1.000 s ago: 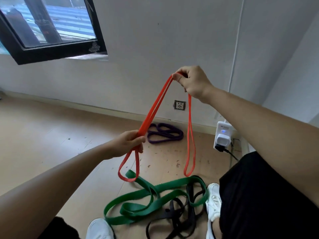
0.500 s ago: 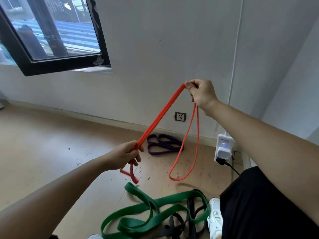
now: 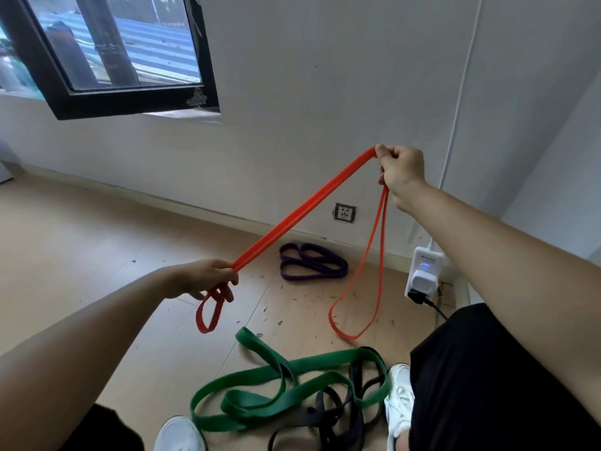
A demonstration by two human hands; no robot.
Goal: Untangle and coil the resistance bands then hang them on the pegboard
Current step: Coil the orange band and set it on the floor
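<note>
**Red band now stretched out btwn hands, coil not started**

Vs 1 s ago: hands have moved apart. The left hand (image 3: 201,278) has dropped low-left and the right hand (image 3: 401,170) sits up-right. The red band (image 3: 302,216) runs as a doubled, taut-looking strand btwn them; before, it sagged in two long loops.

- L fingers (image 3: 227,276) are curled round the doubled strand. The loop below them is much shorter now.
- R fingers (image 3: 383,154) pinch the top fold. One long loop hangs from there w/ its tip near the floor (image 3: 81,239); can't tell if it touches.

Read: red band looks free of the pile and twist-free, so prob ready to fold/coil.

Green band (image 3: 292,379) and black band (image 3: 328,418) are still knotted together on the floor by the feet. Purple band (image 3: 310,262) lies apart near the wall, roughly looped. Pegboard not in view, so most of the task is still ahead.
</note>
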